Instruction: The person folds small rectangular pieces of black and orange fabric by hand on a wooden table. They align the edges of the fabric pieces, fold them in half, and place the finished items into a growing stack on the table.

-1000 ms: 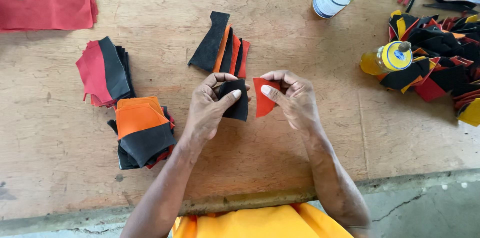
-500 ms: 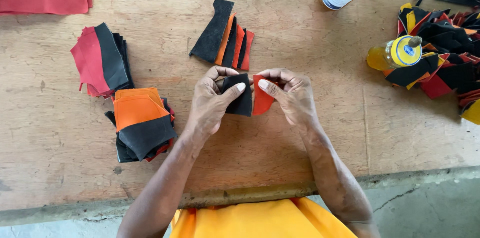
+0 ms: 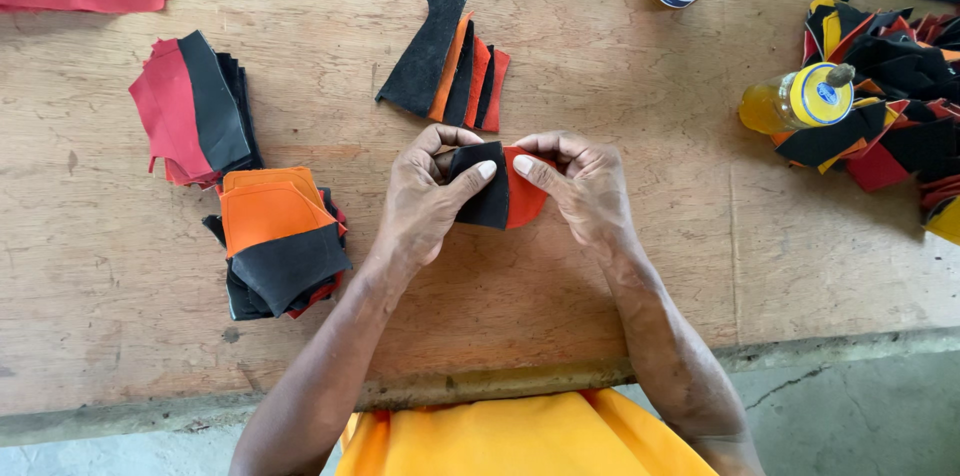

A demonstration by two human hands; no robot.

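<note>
Left hand (image 3: 425,201) and right hand (image 3: 585,191) pinching overlapped black leather piece (image 3: 482,186) and red leather piece (image 3: 522,198) together, fanned loose cut pieces (image 3: 445,61) beyond both hands, finished orange-and-black stacks (image 3: 280,241) left.

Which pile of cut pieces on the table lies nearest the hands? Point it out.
The fanned pile just beyond the fingertips, black piece leftmost with orange and red strips beside it. The orange-topped stack and red-and-black stack lie farther left.
</note>
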